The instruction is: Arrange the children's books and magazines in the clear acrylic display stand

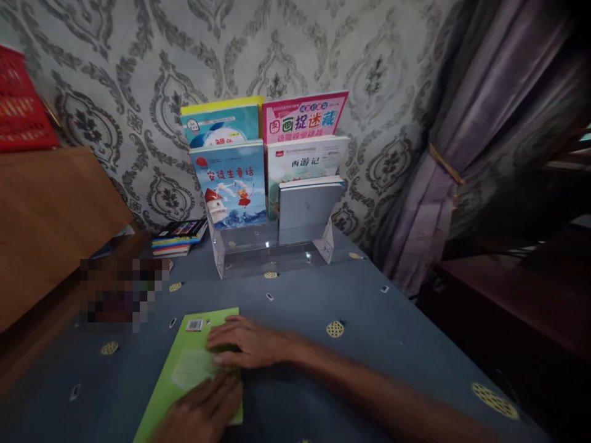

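Note:
A green book (178, 360) with a barcode near its top edge lies closed on the table in front of me. My left hand (203, 406) rests on its lower part, fingers stretched out and somewhat blurred. Just above, my right hand (249, 341) reaches in from the right and lies across the book's right edge, its fingers spread over the cover. The two hands are close together, both pressing from above, neither wrapped round anything. Part of the cover is hidden under them.
Past the green book, a clear acrylic stand (272, 258) holds picture books, among them a blue book (235, 191) and a pink book (305, 117). A small stack of books (178, 237) lies left of it. A brown box (55, 215) and a purple curtain (438, 184) flank the table (295, 320).

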`<move>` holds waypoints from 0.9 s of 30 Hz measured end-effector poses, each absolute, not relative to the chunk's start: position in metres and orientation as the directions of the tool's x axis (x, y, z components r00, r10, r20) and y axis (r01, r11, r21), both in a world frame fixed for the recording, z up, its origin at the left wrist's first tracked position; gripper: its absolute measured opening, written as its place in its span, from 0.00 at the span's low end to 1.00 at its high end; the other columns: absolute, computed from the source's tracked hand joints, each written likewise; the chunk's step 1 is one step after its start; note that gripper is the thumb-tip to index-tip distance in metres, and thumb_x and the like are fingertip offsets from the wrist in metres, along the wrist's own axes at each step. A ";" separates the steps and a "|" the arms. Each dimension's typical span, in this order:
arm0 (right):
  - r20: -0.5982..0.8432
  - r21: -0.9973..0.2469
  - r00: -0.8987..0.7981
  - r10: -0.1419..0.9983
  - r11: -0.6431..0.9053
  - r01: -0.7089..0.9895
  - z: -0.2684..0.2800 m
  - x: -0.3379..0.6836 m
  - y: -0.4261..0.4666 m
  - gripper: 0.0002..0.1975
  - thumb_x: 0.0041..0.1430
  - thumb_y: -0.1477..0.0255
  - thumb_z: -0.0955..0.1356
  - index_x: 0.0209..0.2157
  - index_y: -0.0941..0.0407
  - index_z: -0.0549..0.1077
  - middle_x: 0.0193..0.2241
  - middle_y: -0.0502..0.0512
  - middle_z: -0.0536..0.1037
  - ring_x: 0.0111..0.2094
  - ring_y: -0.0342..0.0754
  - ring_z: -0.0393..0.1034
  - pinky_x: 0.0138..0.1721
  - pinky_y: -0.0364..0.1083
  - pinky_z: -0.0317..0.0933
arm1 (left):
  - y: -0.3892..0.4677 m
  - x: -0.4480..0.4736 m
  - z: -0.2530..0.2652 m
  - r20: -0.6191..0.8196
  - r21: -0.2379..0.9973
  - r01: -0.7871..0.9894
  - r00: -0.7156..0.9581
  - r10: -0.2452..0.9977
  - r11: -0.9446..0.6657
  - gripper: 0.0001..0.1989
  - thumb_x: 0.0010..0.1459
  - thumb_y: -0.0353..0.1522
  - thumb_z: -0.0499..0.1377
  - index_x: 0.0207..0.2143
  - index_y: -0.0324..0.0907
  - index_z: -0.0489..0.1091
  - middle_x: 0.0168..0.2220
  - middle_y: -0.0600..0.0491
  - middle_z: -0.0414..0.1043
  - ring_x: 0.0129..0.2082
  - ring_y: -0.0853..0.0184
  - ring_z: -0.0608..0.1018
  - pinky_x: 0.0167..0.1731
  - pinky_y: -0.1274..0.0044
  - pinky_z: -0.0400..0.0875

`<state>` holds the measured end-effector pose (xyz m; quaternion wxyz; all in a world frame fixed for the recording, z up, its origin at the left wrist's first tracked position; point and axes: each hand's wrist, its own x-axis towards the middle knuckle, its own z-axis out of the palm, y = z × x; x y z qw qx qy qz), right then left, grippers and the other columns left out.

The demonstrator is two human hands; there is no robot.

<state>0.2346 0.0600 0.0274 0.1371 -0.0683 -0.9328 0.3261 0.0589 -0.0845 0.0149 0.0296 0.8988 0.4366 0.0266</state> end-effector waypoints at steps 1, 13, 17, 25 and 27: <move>0.179 -0.602 -0.970 0.166 0.798 0.026 0.030 0.230 0.056 0.21 0.70 0.65 0.63 0.59 0.62 0.70 0.61 0.64 0.70 0.65 0.49 0.60 0.67 0.50 0.47 | -0.085 0.062 0.022 0.019 0.143 0.760 0.638 0.770 -0.634 0.37 0.52 0.20 0.52 0.63 0.52 0.64 0.57 0.56 0.74 0.55 0.66 0.78 0.53 0.79 0.72; 0.099 -0.321 -0.976 0.193 0.935 0.152 0.008 0.159 0.062 0.30 0.70 0.56 0.61 0.66 0.57 0.60 0.69 0.62 0.57 0.70 0.53 0.46 0.69 0.60 0.41 | -0.097 0.102 0.033 0.152 0.508 0.635 0.599 0.786 -0.582 0.21 0.64 0.23 0.48 0.50 0.44 0.75 0.50 0.51 0.80 0.51 0.67 0.80 0.53 0.74 0.74; 0.094 -0.310 -0.940 0.327 0.907 0.284 0.004 0.152 0.085 0.28 0.72 0.57 0.58 0.67 0.56 0.59 0.68 0.62 0.58 0.69 0.55 0.49 0.67 0.62 0.44 | -0.096 0.088 0.024 0.178 0.451 0.691 0.551 0.815 -0.565 0.20 0.67 0.26 0.49 0.56 0.46 0.71 0.57 0.51 0.75 0.59 0.67 0.74 0.60 0.72 0.69; 0.141 -0.313 -0.849 0.509 0.837 0.450 -0.002 0.183 0.084 0.28 0.71 0.60 0.58 0.65 0.61 0.62 0.67 0.66 0.59 0.70 0.58 0.46 0.68 0.62 0.44 | -0.083 0.027 -0.055 0.387 0.124 0.992 -0.022 0.922 -0.029 0.23 0.69 0.35 0.48 0.63 0.41 0.63 0.66 0.39 0.61 0.66 0.52 0.64 0.60 0.54 0.65; 0.129 -0.321 -0.835 0.534 0.819 0.475 -0.003 0.192 0.077 0.30 0.71 0.60 0.58 0.66 0.63 0.60 0.68 0.67 0.58 0.71 0.58 0.44 0.68 0.63 0.42 | -0.078 0.020 -0.062 0.376 0.110 0.993 -0.081 0.923 0.043 0.24 0.69 0.37 0.48 0.65 0.42 0.60 0.67 0.39 0.58 0.67 0.51 0.63 0.60 0.54 0.65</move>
